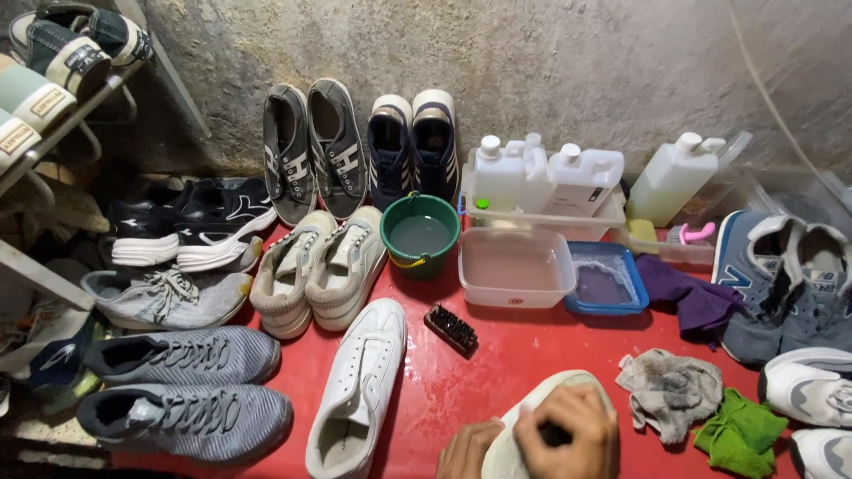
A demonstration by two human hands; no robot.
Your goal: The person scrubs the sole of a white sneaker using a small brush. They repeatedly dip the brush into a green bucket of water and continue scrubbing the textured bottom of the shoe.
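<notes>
While both hands work at the bottom edge, left hand (468, 450) braces the white shoe (541, 417) from the side, right hand (570, 430) clamped over its upper, on a wet red floor mat (497, 355) against a rough grey concrete wall (532, 62). White plastic jugs (541, 177) stand at the wall in a clear tray; green bucket (420, 233), clear tub (516, 266), blue tray (607, 279) in front. Black brush (451, 329) lies mid-mat.

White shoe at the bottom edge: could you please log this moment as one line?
left hand: on white shoe | right hand: pressing its upper | brush: on red mat
</notes>
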